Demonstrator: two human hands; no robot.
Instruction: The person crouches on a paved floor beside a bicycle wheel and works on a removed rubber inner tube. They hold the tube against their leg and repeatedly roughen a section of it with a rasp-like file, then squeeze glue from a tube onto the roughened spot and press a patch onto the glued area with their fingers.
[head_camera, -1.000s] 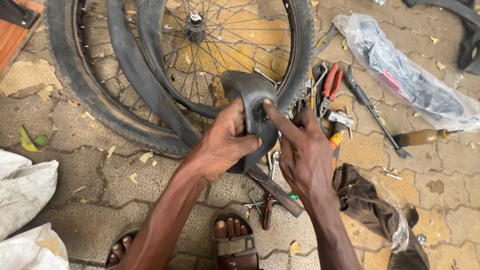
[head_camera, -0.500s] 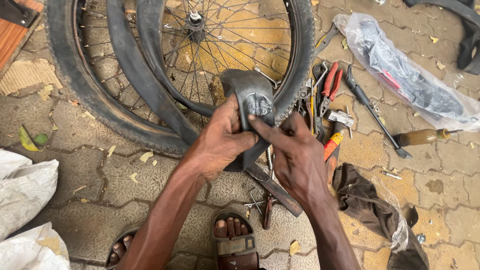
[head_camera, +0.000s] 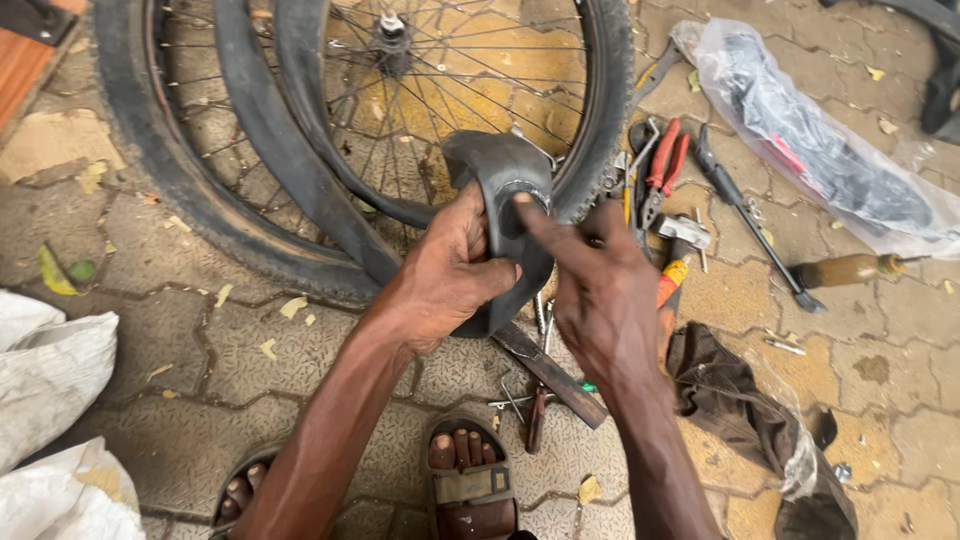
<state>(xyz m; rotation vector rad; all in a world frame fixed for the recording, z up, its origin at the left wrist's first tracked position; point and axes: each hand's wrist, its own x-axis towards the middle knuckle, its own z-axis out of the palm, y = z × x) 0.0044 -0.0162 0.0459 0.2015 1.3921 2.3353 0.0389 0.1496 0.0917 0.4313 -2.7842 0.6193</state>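
My left hand (head_camera: 447, 275) grips a folded stretch of black rubber inner tube (head_camera: 505, 185), holding it up in front of me. My right hand (head_camera: 598, 290) is beside it, with its forefinger pressed on a round patch spot on the tube. The tube loops back over a spoked bicycle wheel (head_camera: 400, 110) with a black tyre that lies flat on the paving behind my hands.
Red-handled pliers (head_camera: 665, 165), a long wrench (head_camera: 750, 220), a wooden-handled screwdriver (head_camera: 850, 268) and small tools lie to the right. A clear plastic bag (head_camera: 820, 150) sits at the back right, a dark rag (head_camera: 750, 420) at lower right, white sacks (head_camera: 50, 400) at left. My sandalled feet (head_camera: 465, 480) are below.
My hands have shifted on the tube. The right forefinger has slid up onto the patch spot, and the fold of tube has turned slightly.
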